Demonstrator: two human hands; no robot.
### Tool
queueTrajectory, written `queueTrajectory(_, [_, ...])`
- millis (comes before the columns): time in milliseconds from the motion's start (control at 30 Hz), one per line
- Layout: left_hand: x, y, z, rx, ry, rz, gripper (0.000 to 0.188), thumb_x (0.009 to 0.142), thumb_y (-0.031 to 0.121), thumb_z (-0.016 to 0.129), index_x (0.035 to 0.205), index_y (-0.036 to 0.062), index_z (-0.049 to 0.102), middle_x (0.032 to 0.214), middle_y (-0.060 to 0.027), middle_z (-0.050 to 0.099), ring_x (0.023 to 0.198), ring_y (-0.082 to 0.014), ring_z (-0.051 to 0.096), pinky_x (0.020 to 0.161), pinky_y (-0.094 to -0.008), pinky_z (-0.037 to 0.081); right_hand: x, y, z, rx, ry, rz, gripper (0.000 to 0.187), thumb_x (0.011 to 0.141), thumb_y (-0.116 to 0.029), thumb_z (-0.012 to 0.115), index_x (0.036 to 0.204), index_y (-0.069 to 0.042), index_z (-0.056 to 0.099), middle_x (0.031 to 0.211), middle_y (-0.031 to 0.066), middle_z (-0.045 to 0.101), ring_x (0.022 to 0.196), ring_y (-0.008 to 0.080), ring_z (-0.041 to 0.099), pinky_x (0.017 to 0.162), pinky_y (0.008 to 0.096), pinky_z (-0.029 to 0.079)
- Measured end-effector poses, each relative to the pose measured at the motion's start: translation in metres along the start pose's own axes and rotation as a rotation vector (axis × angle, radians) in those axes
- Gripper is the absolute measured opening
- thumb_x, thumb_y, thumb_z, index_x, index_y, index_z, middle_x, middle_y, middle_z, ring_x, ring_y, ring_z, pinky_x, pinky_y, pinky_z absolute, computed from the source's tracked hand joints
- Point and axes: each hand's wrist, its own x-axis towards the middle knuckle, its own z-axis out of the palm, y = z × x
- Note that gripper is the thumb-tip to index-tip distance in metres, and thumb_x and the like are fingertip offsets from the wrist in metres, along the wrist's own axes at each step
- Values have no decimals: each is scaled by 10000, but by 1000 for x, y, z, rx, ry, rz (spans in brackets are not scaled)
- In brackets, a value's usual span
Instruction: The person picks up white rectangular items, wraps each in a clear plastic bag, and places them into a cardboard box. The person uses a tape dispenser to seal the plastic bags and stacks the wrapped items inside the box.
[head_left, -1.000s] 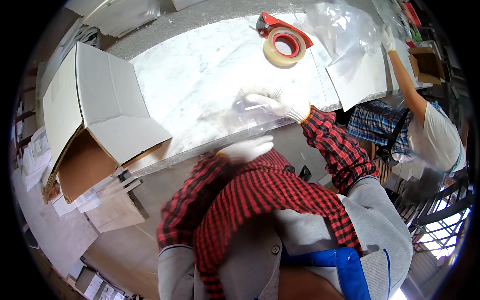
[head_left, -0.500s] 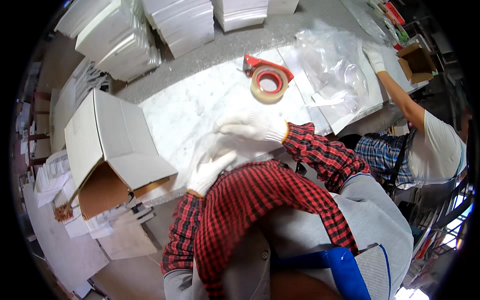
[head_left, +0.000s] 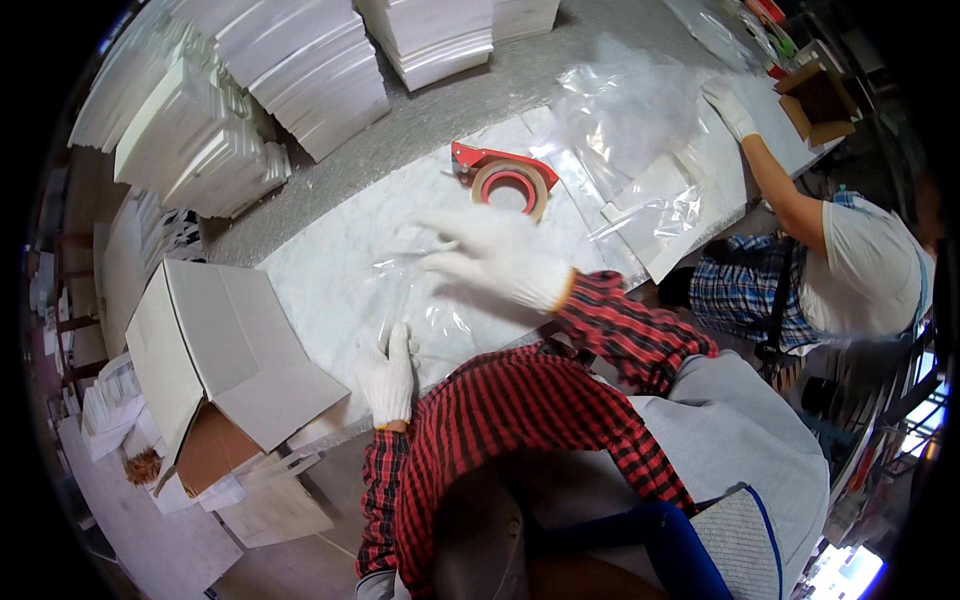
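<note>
A clear plastic bag [head_left: 440,318] lies crumpled on the white marble-look slab [head_left: 335,262] in front of me. My left hand [head_left: 387,385], in a white knit glove, has its fingers closed at the bag's near left edge. Over the far right part of the bag is my right hand [head_left: 505,262], gloved the same way, its fingers spread and slightly blurred. Just beyond it sits a red tape dispenser [head_left: 512,166] with a roll of clear tape.
An opened cardboard box [head_left: 235,350] stands at the left. Stacks of white slabs [head_left: 300,70] line the far side. More clear plastic bags [head_left: 625,120] lie at the right, where a co-worker's gloved hand [head_left: 730,108] rests near a small brown box [head_left: 815,105].
My right hand has lifted and spread its fingers over the bag. The left hand has turned to point forward. My view has shifted slightly, and the bag shows more openly on the slab.
</note>
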Motion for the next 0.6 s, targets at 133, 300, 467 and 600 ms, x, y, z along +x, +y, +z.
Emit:
queueTrajectory(133, [7,-6,-2,-5,-41,4,359,997,312,651,972,-40,720,735,-49,654,594,-90,582,548,-252,444,-34,20,-64,83,352,275,387,912,-244,714,1274,-109,688,1120,135,717,923,239,710,821,344,570])
queueTrajectory(300, [0,3,-6,42,-65,-35,369,996,314,653,991,-50,713,786,-47,664,648,-100,603,571,-250,470,-108,107,-124,-603,561,565,845,777,-222,824,1533,-148,452,1407,185,590,1157,342,667,976,416,539])
queueTrajectory(467, [4,0,-10,77,-102,-18,370,999,316,651,1011,-50,706,843,-57,677,706,-99,617,587,-253,492,-115,181,-161,-615,513,646,1081,697,-303,868,1602,-127,304,1454,218,547,1300,397,572,1041,437,504])
queueTrajectory(600, [7,-1,-13,0,-138,-44,305,1000,255,647,1004,-48,677,806,-56,653,682,-108,605,580,-260,493,-58,185,-151,-436,411,662,1106,704,-314,851,1623,-169,254,1398,228,584,1274,406,587,1040,450,504])
